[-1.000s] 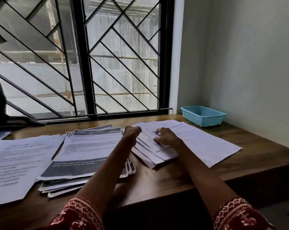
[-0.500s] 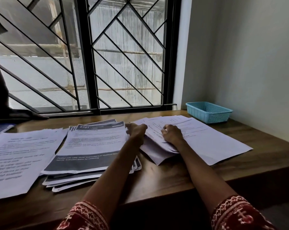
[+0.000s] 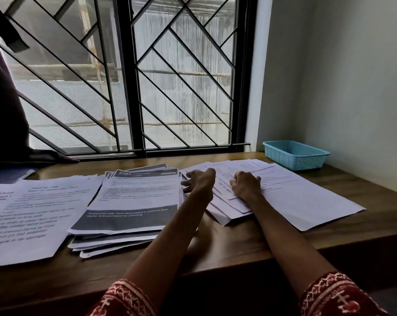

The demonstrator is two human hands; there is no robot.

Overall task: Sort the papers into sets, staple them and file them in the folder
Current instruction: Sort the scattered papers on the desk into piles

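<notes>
My right hand (image 3: 246,185) lay on the loose white papers (image 3: 284,192), fingers curled onto them. My left hand (image 3: 199,182) hovered loosely curled, holding nothing, between them and the grey-banded stack (image 3: 136,201) on the surface (image 3: 238,242).

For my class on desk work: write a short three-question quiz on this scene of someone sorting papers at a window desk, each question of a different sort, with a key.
1. True or false: the blue basket stands at the desk's far right corner, by the wall.
2. Which pile does the right hand rest on? A. the banner-topped pile marked 2701 B. the fanned white sheets C. the large sheets at far left
3. Fill in: the left hand is between the 2701 pile and the ____ sheets.

Key: 1 true; 2 B; 3 fanned white.
</notes>
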